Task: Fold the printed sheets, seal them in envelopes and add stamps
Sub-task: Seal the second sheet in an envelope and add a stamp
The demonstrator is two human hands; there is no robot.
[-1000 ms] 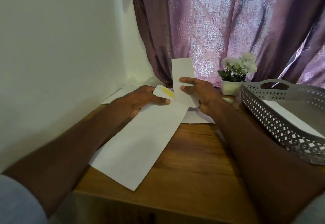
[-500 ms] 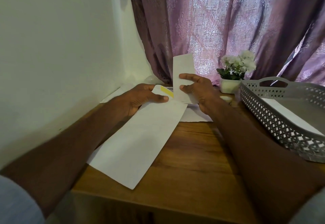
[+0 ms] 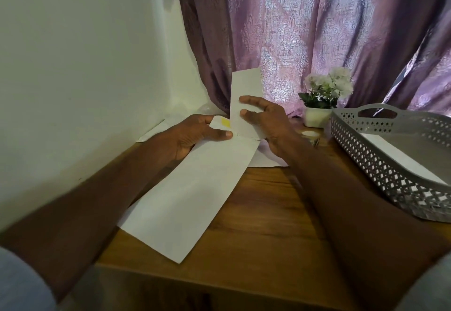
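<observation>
- Fingers of the left hand [image 3: 192,137] pinch the open mouth of a long white envelope [image 3: 188,193], thumb on top near a yellow adhesive strip [image 3: 225,123] on the flap.
- Right hand [image 3: 263,122] grips a folded printed sheet [image 3: 246,91] between thumb and forefinger, holding it nearly upright with its lower edge at the envelope's opening.
- Most of the envelope lies flat on the wooden table [image 3: 268,225], running diagonally from the near edge toward the hands; only its far end is lifted.
- More white paper [image 3: 268,160] lies on the table under and behind the right hand; further sheets [image 3: 156,131] sit against the white wall [image 3: 73,66].
- To the right stands a grey perforated basket [image 3: 380,164] holding white paper; a small potted white flower [image 3: 322,100] stands before a purple curtain [image 3: 317,29].
- The step in hand appears to be insertion: the sheet is folded, and its lower end meets the envelope's mouth, though how far it has entered cannot be told.
- Next move likely calls for the left hand to hold the mouth open while the right slides the sheet down along the envelope's length, keeping corners from snagging.
- Sealing the flap and adding a stamp are not yet done.
</observation>
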